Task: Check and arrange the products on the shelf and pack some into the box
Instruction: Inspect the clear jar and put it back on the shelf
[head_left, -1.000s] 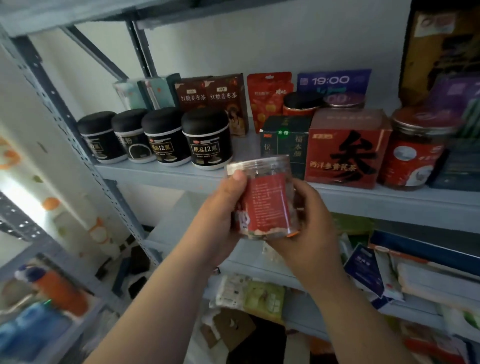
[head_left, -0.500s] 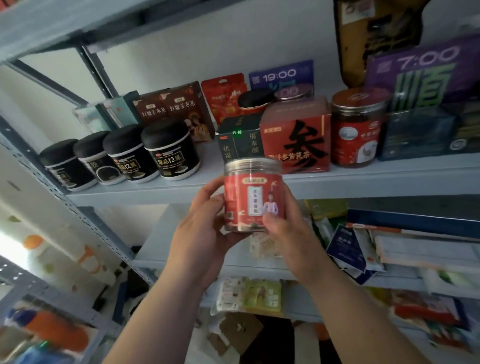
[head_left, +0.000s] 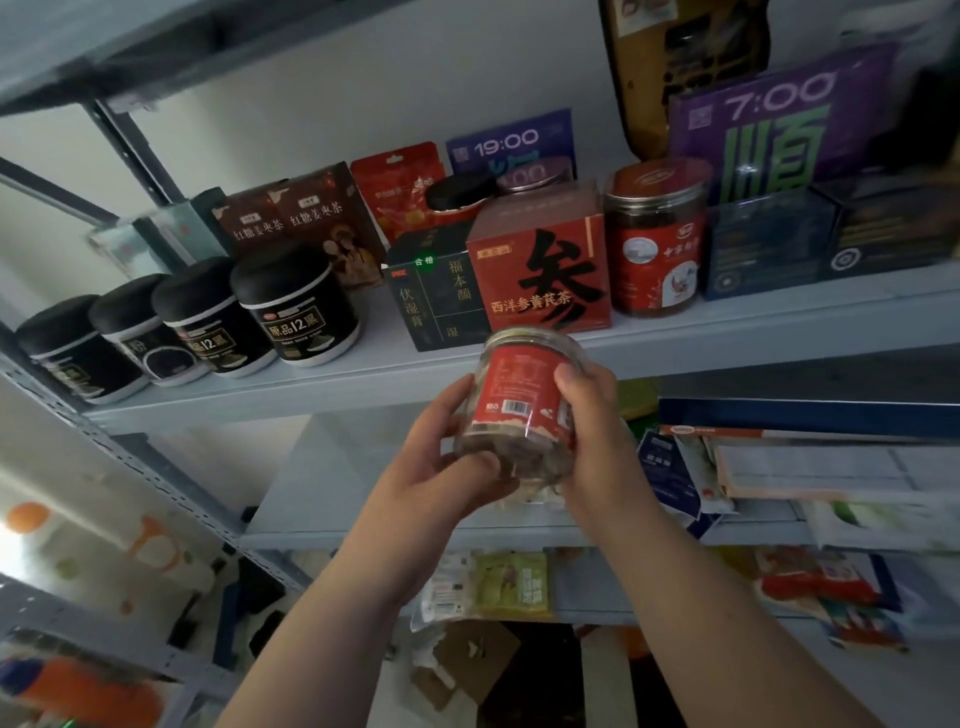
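Hands grip a clear jar (head_left: 519, 405) with a red label, held tilted just in front of the shelf (head_left: 363, 387). The left hand (head_left: 441, 457) curls round its low end and the right hand (head_left: 597, 431) round its side. This looks like the checking step. Next the jar needs a free spot there, or somewhere to be packed. Black tubs (head_left: 296, 312) and a red box (head_left: 540, 270) stand on the grey shelf by a white wall.

My left hand (head_left: 447, 457) and right hand (head_left: 592, 431), both just below the front edge of the grey shelf (head_left: 260, 395), are bare. My left forearm (head_left: 337, 597) and right forearm (head_left: 701, 597), lower still beneath that shelf, are bare too along all their visible length. The nails that show are short.
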